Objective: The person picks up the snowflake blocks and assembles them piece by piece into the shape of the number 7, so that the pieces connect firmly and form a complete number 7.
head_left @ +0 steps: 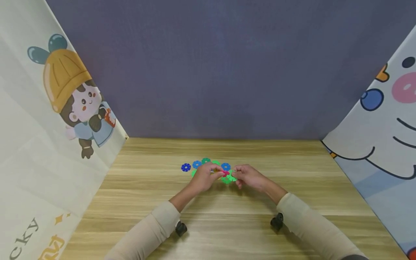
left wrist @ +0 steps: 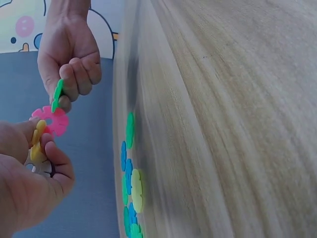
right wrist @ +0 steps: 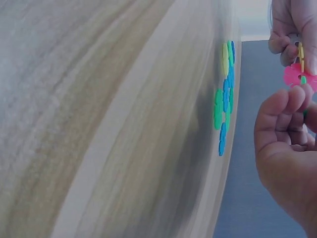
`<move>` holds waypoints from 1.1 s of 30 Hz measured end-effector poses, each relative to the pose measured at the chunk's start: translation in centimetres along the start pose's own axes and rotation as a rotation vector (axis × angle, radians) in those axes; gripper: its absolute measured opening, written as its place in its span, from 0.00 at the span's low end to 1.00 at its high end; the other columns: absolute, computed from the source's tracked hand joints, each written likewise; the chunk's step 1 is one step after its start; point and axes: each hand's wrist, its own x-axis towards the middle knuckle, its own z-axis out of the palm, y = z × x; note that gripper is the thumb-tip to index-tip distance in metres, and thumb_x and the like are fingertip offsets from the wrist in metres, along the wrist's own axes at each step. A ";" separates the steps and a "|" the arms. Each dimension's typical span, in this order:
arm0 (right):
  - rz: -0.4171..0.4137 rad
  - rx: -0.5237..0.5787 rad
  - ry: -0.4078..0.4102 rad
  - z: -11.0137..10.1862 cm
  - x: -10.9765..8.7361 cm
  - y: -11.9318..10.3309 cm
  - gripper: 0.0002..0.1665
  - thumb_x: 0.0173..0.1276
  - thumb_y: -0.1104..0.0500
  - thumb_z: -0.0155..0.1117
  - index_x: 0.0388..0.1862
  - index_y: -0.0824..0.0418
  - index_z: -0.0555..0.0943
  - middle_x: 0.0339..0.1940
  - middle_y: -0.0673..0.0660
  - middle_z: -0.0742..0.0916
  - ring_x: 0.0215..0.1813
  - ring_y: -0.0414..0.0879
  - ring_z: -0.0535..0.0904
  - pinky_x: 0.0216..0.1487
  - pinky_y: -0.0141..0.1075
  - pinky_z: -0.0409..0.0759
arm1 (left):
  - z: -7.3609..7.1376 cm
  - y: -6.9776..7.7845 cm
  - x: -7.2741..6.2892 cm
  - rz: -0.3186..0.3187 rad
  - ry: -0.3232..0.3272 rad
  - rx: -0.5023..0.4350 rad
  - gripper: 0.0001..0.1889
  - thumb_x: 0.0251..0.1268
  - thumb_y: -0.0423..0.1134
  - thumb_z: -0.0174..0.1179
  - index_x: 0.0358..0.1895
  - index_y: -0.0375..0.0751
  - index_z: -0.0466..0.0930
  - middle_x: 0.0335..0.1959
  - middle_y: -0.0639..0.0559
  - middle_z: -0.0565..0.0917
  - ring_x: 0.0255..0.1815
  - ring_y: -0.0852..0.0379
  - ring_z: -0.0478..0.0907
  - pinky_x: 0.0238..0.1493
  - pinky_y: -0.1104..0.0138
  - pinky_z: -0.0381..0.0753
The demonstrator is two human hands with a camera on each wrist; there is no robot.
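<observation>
My left hand (head_left: 203,177) pinches a small joined group of notched plastic discs above the tabletop. In the left wrist view the group has a yellow disc (left wrist: 38,131), a white disc (left wrist: 43,168) partly covered by the fingers, and a pink disc (left wrist: 59,121) at its outer side. Between thumb and fingers, my right hand (head_left: 251,177) grips a green disc (left wrist: 57,94). Its edge meets the rim of the pink disc; whether their notches are interlocked, I cannot tell.
Several flat discs lie beneath and behind the hands on the wooden table (head_left: 221,224), among them a dark blue disc (head_left: 186,167), a blue disc (head_left: 225,166) and a pale yellow disc (left wrist: 137,191). A dark grey panel (head_left: 224,72) rises behind the table, with printed curtains at both sides.
</observation>
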 end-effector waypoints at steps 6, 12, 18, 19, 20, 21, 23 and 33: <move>-0.012 -0.012 0.012 0.1 0.0 -0.6 0.10 0.82 0.61 0.51 0.41 0.66 0.75 0.26 0.50 0.78 0.24 0.38 0.74 0.30 0.32 0.79 | 0.0 0.4 0.1 0.012 0.012 -0.028 0.06 0.69 0.42 0.66 0.44 0.47 0.89 0.47 0.52 0.88 0.52 0.53 0.82 0.54 0.58 0.83; -0.009 -0.065 0.013 0.1 0.1 -0.6 0.12 0.82 0.62 0.50 0.36 0.67 0.72 0.22 0.48 0.76 0.23 0.39 0.74 0.29 0.32 0.77 | 0.4 0.3 0.4 0.021 0.023 -0.029 0.05 0.67 0.41 0.67 0.42 0.47 0.89 0.45 0.52 0.88 0.50 0.54 0.82 0.53 0.61 0.82; 0.004 -0.150 -0.005 0.0 0.2 -0.4 0.12 0.82 0.60 0.50 0.38 0.65 0.75 0.22 0.50 0.77 0.25 0.40 0.73 0.30 0.33 0.77 | 0.4 -0.1 0.2 0.036 -0.009 0.016 0.05 0.68 0.41 0.67 0.42 0.48 0.89 0.44 0.52 0.87 0.50 0.53 0.82 0.52 0.61 0.82; 0.007 -0.160 -0.017 0.1 0.2 -0.4 0.12 0.82 0.59 0.50 0.38 0.64 0.75 0.22 0.50 0.77 0.25 0.40 0.73 0.30 0.33 0.77 | 0.3 -0.2 0.1 0.033 -0.018 0.015 0.04 0.68 0.41 0.67 0.41 0.48 0.89 0.44 0.53 0.87 0.50 0.53 0.82 0.52 0.60 0.82; 0.014 -0.166 -0.029 0.1 0.2 -0.3 0.12 0.83 0.59 0.50 0.37 0.63 0.75 0.22 0.50 0.77 0.24 0.40 0.73 0.30 0.34 0.77 | 0.3 -0.3 0.0 0.027 -0.031 0.007 0.04 0.68 0.41 0.67 0.41 0.49 0.89 0.44 0.54 0.87 0.50 0.54 0.82 0.53 0.59 0.82; 0.022 -0.169 -0.039 0.2 0.1 -0.2 0.13 0.83 0.58 0.50 0.37 0.62 0.75 0.22 0.50 0.78 0.24 0.41 0.73 0.30 0.34 0.76 | 0.3 -0.4 -0.1 0.021 -0.043 -0.001 0.04 0.68 0.42 0.67 0.41 0.50 0.90 0.44 0.55 0.88 0.51 0.55 0.82 0.54 0.59 0.81; 0.042 -0.164 -0.049 0.4 0.1 0.0 0.13 0.83 0.57 0.50 0.36 0.61 0.74 0.21 0.50 0.77 0.22 0.41 0.73 0.30 0.35 0.76 | 0.3 -0.7 -0.2 0.006 -0.063 -0.029 0.03 0.68 0.42 0.67 0.40 0.52 0.90 0.44 0.57 0.88 0.53 0.56 0.82 0.57 0.57 0.81; 0.024 -0.159 0.002 -0.1 0.5 0.4 0.16 0.82 0.52 0.52 0.41 0.63 0.78 0.23 0.52 0.80 0.26 0.42 0.76 0.30 0.35 0.79 | -0.3 -0.7 -0.3 -0.019 -0.051 -0.055 0.04 0.69 0.45 0.67 0.42 0.55 0.89 0.47 0.58 0.89 0.41 0.62 0.80 0.40 0.66 0.81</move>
